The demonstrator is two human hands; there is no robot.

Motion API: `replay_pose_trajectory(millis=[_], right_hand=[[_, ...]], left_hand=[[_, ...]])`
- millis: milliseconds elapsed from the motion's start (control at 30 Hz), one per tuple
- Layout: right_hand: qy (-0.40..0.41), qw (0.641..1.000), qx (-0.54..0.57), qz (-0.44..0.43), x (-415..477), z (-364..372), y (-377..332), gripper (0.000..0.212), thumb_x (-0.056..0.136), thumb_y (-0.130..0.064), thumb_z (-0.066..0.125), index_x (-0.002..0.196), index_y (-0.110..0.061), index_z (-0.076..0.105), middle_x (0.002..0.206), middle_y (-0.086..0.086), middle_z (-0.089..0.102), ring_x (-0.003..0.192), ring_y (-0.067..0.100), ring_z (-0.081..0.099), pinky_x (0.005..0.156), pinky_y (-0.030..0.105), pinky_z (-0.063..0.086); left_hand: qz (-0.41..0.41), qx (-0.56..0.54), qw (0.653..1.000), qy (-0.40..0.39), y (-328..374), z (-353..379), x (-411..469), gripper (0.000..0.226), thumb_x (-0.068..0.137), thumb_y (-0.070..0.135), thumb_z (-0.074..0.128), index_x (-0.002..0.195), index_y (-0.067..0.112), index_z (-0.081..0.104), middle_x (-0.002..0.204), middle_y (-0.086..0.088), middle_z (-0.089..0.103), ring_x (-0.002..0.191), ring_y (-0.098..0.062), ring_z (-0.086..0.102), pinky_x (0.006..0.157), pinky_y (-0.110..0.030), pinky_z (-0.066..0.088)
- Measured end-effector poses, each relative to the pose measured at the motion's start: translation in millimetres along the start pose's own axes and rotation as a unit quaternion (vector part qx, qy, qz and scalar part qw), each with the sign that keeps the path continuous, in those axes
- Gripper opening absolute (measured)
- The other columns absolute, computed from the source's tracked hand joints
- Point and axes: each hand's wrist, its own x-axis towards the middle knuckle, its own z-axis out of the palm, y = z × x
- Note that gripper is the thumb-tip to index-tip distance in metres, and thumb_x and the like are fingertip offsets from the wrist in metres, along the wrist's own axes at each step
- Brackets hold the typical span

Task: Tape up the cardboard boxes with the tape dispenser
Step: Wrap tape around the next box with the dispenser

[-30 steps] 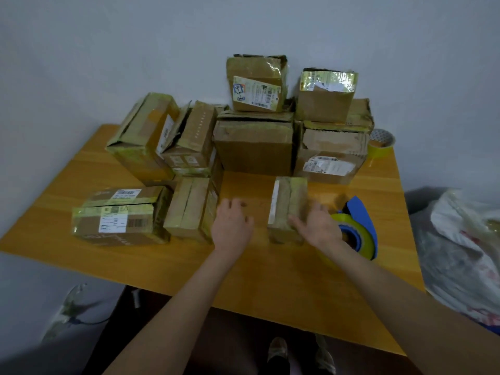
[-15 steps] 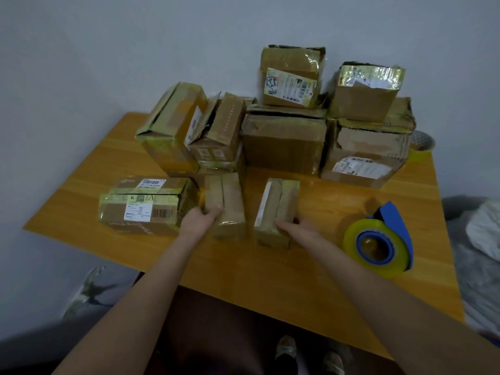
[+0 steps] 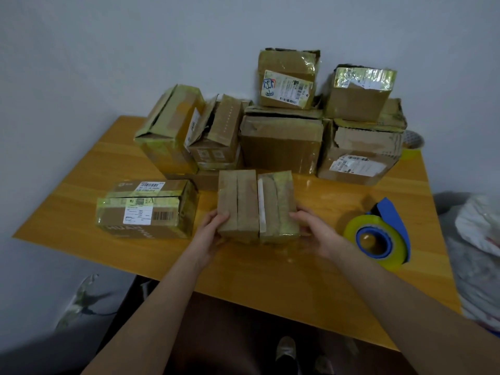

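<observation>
Two held boxes, one dispenser

A wooden bench with an orange-yellow, glossy top stands pushed into the corner of a plain pale wall. At its far right corner, close to the wall, sits a yellow roll with a whitish patterned top, only partly in view. Off the right edge of the bench lies a crumpled white plastic bag. On the floor to the left lies a scrap of clear, crinkled plastic. Below the near edge, on the dark floor, a light-coloured shoe shows, with a second, blurrier one just beside it.
</observation>
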Motion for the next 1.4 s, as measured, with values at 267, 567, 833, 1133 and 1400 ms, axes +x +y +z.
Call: replay_pose_trajectory(millis=[267,567,833,1133,1400], right_hand=[[-0.065,0.995,0.049,-0.060,-33.1,-1.3,-29.3,0.071,0.071,-0.025,0.074,0.136,-0.026,0.044,0.121,0.010,0.059,0.109,0.029,0.059,0.080,0.036,0.051],[-0.099,0.985,0.036,-0.140,-69.7,31.9,-55.7,0.080,0.062,-0.033,0.076,0.136,-0.024,0.047,0.129,0.004,0.053,0.116,0.028,0.053,0.096,0.043,0.047],[-0.165,0.965,0.082,-0.186,-85.2,99.7,-113.4,0.043,0.082,-0.030,0.068,0.121,-0.018,0.055,0.126,0.009,0.056,0.113,0.028,0.057,0.082,0.039,0.056],[-0.155,0.964,0.021,-0.216,-51.3,263.8,-182.4,0.029,0.087,-0.033,0.067,0.112,-0.020,0.060,0.116,0.007,0.060,0.103,0.023,0.061,0.085,0.041,0.057],[-0.078,0.975,-0.018,-0.208,37.7,426.8,-208.3,0.048,0.084,-0.040,0.071,0.122,-0.017,0.053,0.121,0.008,0.052,0.099,0.023,0.056,0.079,0.040,0.058]], left_hand=[[0.031,-0.001,0.998,-0.060,25.7,-0.2,-31.7,0.079,0.067,0.045,0.075,0.138,0.030,0.043,0.132,-0.007,0.053,0.121,-0.033,0.051,0.103,-0.060,0.037],[0.150,-0.065,0.986,0.032,55.6,-4.8,-91.5,0.075,0.073,0.032,0.077,0.139,0.013,0.045,0.124,-0.010,0.060,0.113,-0.025,0.059,0.079,-0.036,0.058],[0.207,-0.131,0.964,0.102,103.5,-60.1,-126.5,0.048,0.075,0.037,0.067,0.117,0.016,0.059,0.117,-0.013,0.061,0.115,-0.029,0.057,0.097,-0.045,0.049],[0.245,-0.145,0.948,0.140,185.4,-188.7,-106.6,0.019,0.093,0.039,0.054,0.104,0.024,0.060,0.104,-0.008,0.057,0.110,-0.027,0.054,0.101,-0.045,0.045],[0.204,-0.125,0.960,0.146,251.7,-327.7,-29.0,0.033,0.093,0.042,0.056,0.119,0.023,0.054,0.116,-0.011,0.056,0.117,-0.031,0.052,0.098,-0.045,0.049]])
